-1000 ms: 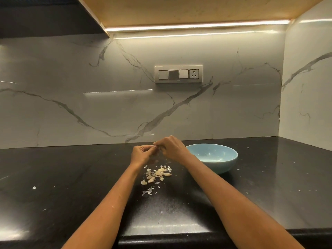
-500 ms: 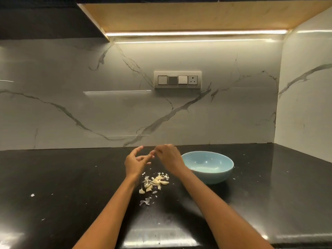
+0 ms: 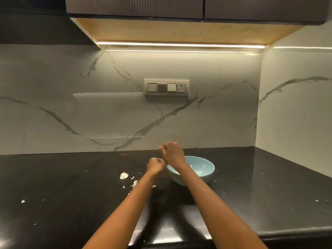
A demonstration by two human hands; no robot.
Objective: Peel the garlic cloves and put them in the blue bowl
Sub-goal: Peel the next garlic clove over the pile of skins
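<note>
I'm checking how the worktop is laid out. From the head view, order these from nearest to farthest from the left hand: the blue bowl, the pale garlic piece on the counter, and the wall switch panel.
From the left hand:
1. Blue bowl, just to its right on the counter.
2. Pale garlic piece, to its left on the black counter.
3. Switch panel, up on the marble wall behind.

Bowl (image 3: 201, 170) on desk (image 3: 71, 186), right of my hands; garlic skins (image 3: 124, 175) lie left of my left hand (image 3: 154, 165); switch panel (image 3: 166, 87) on wall behind.
</note>
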